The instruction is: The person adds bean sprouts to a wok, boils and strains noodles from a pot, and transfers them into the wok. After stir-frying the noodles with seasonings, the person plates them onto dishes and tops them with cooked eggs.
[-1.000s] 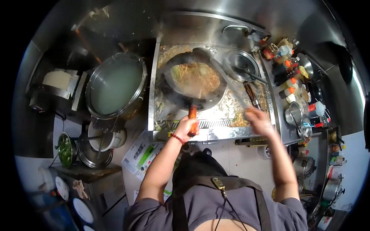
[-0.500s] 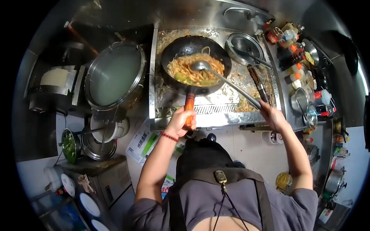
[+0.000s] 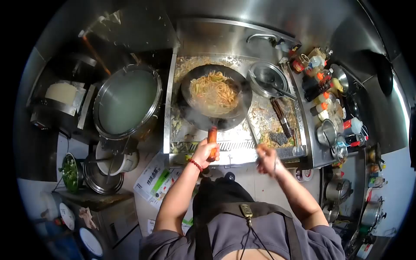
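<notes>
Noodles (image 3: 214,93): Steaming, browned and mixed through with bits of green, they lie in the wok, with none seen in a serving dish. By their color, the frying looks well along; whether they are cooked through cannot be told.
Wok (image 3: 245,89): It sits over the left part of the metal surface (image 3: 186,158), its handle (image 3: 212,141) pointing toward the person. Whether it is lifted or resting cannot be told.
Left hand (image 3: 203,154): Closed around the wok's handle, at the end of a forward-reaching arm with the elbow slightly bent. 1 red bracelet (image 3: 196,165) circles the wrist.
Right hand (image 3: 267,161): Blurred but closed on the near end of a long utensil (image 3: 252,131), forearm angled inward from a bent elbow. The utensil's far end cannot be made out.
Right of the wok: 1 metal bowl (image 3: 285,81) holding a ladle (image 3: 284,92), with a dark brush (image 3: 281,118) and a scouring pad (image 3: 278,138) nearer the person.
Left of the surface: 1 large pot (image 3: 158,93) of cloudy liquid (image 3: 127,103).
</notes>
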`<state>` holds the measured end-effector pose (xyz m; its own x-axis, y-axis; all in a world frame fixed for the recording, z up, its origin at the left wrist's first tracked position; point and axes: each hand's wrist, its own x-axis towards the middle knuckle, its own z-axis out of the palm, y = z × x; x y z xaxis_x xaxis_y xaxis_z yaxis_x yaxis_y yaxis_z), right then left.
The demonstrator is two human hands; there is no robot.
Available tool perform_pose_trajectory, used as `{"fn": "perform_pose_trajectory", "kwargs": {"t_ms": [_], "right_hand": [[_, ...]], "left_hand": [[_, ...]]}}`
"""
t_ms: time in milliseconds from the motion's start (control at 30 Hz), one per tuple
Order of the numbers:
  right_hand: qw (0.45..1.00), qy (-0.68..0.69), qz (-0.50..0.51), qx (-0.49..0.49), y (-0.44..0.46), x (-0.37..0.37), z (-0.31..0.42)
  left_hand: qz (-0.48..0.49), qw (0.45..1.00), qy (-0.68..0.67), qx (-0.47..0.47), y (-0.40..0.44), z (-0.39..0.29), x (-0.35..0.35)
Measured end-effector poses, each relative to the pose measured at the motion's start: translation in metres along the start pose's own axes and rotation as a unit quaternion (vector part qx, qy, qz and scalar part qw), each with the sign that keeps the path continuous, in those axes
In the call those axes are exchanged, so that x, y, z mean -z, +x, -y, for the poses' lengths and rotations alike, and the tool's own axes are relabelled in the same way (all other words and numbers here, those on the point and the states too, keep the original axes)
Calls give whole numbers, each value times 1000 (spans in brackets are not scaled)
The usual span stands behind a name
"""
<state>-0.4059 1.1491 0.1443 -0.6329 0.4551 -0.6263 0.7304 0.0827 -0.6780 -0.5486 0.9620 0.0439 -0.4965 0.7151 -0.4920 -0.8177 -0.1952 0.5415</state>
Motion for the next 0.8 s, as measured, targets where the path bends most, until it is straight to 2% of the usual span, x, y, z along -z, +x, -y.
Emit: {"fn": "perform_pose_trajectory", "kwargs": {"t_ms": [67, 100, 133, 200, 267, 333, 400, 467, 500, 533, 600, 667, 733, 767, 800], "right_hand": [[993, 94, 71, -26, -11, 17, -4], [994, 92, 54, -27, -19, 38, 7], [994, 85, 68, 17, -14, 52, 8], [995, -27, -14, 99, 17, 30, -2], [989, -116, -25, 85, 55, -13, -21], [899, -305, -45, 310, 24, -26, -39], [896, -326, -43, 299, -3, 20, -87], [855, -424, -78, 289, -47, 70, -95], [837, -435, -66, 324, -41, 93, -101], [822, -443, -48, 356, -37, 106, -105], [827, -475, -5, 300, -3, 110, -76], [834, -471, -23, 286, 14, 86, -7], [841, -410, -73, 345, 39, 83, 1], [875, -373, -70, 302, 24, 84, 17], [875, -306, -86, 366, 36, 103, -4]], "left_hand": [[1, 1000, -6, 5, 8, -1, 7], [2, 1000, -8, 5, 8, -1, 7], [3, 1000, -11, 3, 9, -2, 5], [-11, 1000, 4, 12, 7, -3, 1], [9, 1000, 20, 19, 13, 0, 9], [-11, 1000, 24, 7, -6, -3, 12], [-3, 1000, 7, 14, -39, -9, 6], [0, 999, 1, 48, -79, -7, 0], [35, 998, 10, 49, -86, -7, 3], [-9, 998, 34, 53, -88, -18, -8], [19, 999, 25, 31, -61, -24, 0], [16, 1000, -13, 13, -36, -12, 9], [10, 1000, 17, 0, -48, 20, 19], [1, 1000, 21, 15, -57, 34, 31], [44, 999, 7, 18, -68, 44, 45]]}}
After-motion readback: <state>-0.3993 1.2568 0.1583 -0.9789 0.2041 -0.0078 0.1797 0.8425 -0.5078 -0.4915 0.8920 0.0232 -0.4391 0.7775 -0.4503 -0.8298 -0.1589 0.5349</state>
